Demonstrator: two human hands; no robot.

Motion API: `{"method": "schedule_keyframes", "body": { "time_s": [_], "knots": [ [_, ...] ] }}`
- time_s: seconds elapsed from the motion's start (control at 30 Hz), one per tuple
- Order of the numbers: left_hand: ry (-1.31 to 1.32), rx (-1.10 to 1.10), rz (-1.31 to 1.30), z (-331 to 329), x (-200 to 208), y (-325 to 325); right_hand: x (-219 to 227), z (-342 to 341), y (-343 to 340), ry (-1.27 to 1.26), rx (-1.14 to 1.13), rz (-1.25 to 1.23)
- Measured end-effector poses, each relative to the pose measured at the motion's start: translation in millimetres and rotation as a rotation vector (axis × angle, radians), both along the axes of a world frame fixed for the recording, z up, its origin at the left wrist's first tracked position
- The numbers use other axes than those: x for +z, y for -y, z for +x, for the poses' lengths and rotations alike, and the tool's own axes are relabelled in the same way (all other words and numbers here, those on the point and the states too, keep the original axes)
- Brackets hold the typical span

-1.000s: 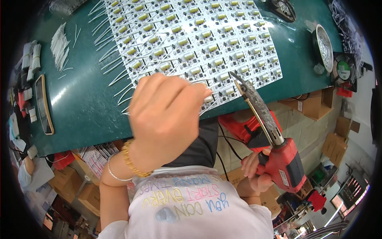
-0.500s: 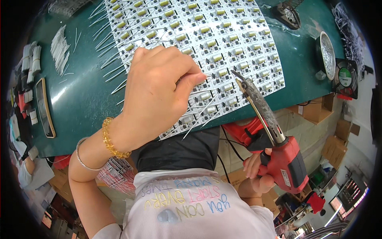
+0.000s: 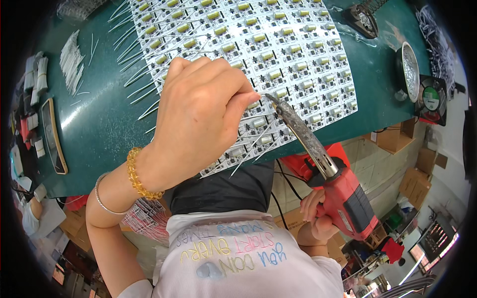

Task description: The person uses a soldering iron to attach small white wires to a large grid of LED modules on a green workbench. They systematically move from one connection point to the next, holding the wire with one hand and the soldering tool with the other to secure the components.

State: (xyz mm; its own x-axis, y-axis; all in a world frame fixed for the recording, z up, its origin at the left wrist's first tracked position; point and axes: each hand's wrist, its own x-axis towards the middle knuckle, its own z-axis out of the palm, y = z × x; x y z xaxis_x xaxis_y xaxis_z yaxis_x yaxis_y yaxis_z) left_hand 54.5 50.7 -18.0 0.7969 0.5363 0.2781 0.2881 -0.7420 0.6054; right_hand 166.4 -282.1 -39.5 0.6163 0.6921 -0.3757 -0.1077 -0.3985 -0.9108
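Glossy tabletop [image 3: 112,134], crusted soldering iron [image 3: 324,166], gridded board [image 3: 272,60]

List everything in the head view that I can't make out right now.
Head view, now:
What, if anything, the left hand pinches: covered by its fingertips and too small.
Part of the circuit board sheet: hidden under that hand.
The sheet's far end: cut off by the upper picture edge.
Whether the soldering iron's tip touches anything: too small.
Part of the right hand: hidden by the iron's handle.
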Motion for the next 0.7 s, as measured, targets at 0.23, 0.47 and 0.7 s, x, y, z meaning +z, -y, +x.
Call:
{"method": "schedule_keyframes", "body": {
  "time_s": [0.23, 0.47, 0.7],
  "knots": [
    [0.001, -0.006, -0.007, 2, 0, 2, 9, -10, -31, -0.054, -0.099, 0.266],
    [-0.003, 0.016, 0.003, -1, 0, 1, 2, -4, -35, -0.007, -0.025, 0.354],
    [0.152, 0.07, 0.183, -3, 15, 11, 5, -1, -38, 0.001, 0.001, 0.422]
  ]
}}
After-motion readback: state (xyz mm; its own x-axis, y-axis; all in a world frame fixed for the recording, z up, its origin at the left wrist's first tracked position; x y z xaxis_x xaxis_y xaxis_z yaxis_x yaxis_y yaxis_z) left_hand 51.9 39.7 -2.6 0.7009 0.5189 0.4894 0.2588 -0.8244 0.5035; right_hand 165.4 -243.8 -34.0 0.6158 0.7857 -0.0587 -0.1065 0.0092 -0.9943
